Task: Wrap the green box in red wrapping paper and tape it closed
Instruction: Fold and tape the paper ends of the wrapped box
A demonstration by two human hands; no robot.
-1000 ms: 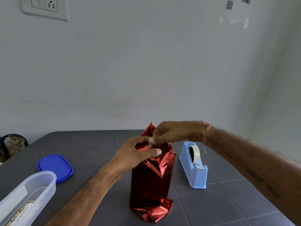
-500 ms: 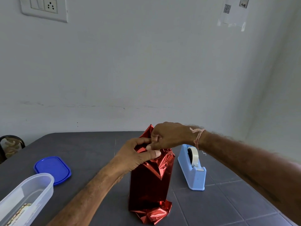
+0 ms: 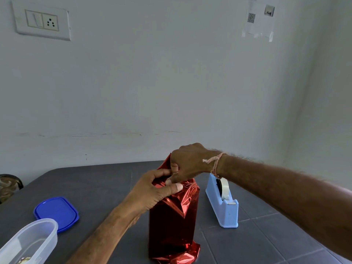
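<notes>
A tall package in shiny red wrapping paper stands upright on the dark table; the green box inside is hidden. My left hand grips the folded paper at the top, thumb across the front. My right hand is curled over the top flaps from the right, its fingers pressing down where the folds meet; a bit of pale tape shows under its fingertips. Crumpled paper sticks out at the package's foot.
A light blue tape dispenser with a white roll stands just right of the package. A blue lid and a clear plastic container lie at the left. A wall is close behind the table.
My right hand has moved left and down over the top flaps, and the piece of tape it pinched is now mostly hidden under it. My left hand has kept its grip.
</notes>
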